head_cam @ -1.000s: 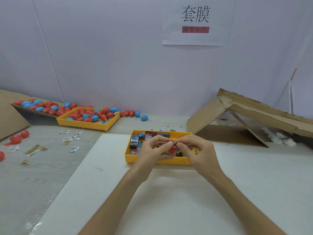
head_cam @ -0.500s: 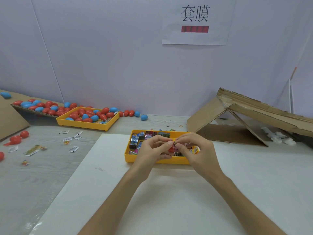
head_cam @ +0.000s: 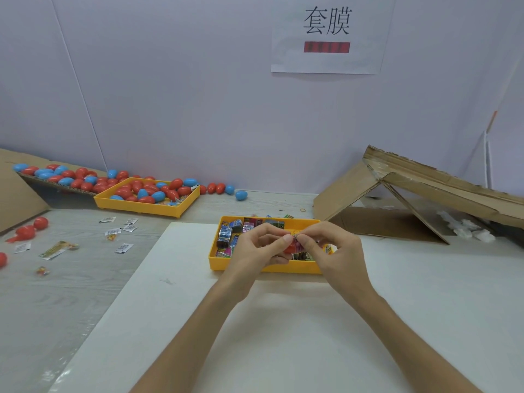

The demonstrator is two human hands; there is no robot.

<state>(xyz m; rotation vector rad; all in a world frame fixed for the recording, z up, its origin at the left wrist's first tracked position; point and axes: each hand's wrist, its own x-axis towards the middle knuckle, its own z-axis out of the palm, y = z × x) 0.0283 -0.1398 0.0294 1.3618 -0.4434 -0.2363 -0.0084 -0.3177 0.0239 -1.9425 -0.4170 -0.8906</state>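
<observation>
Red egg (head_cam: 290, 247) sits at the centre of the view, held between both hands just above the near yellow tray (head_cam: 215, 265). Only a small patch of its glossy red shell shows, with a scrap of pink-and-purple printed film against it; the fingers hide the rest.

The left grip (head_cam: 255, 251) holds the egg from 9 o'clock, fingers curled round it and thumb tip at the top. The right grip (head_cam: 337, 253) pinches at the egg's top from 3 o'clock, thumb and forefinger meeting the left thumb tip.

The near tray lies on a white board (head_cam: 283, 336) and holds small printed sleeves (head_cam: 226, 236) in blue, pink and black; the hands cover its right half. Well apart at 10 o'clock, a second yellow tray (head_cam: 141, 208) is heaped with red and blue eggs (head_cam: 147, 191). More eggs lie on a cardboard ramp (head_cam: 51, 181) at that tray's 9 o'clock, and a few loose ones (head_cam: 219, 188) at its 3 o'clock, along the wall.

Small packets (head_cam: 119, 231) are scattered over the grey surface (head_cam: 71, 293) between the trays. At 2 o'clock from the hands a cardboard box (head_cam: 425, 194) lies tilted — white scraps (head_cam: 467, 231) beside it. A paper sign (head_cam: 327, 32) hangs on the wall at 12 o'clock.
</observation>
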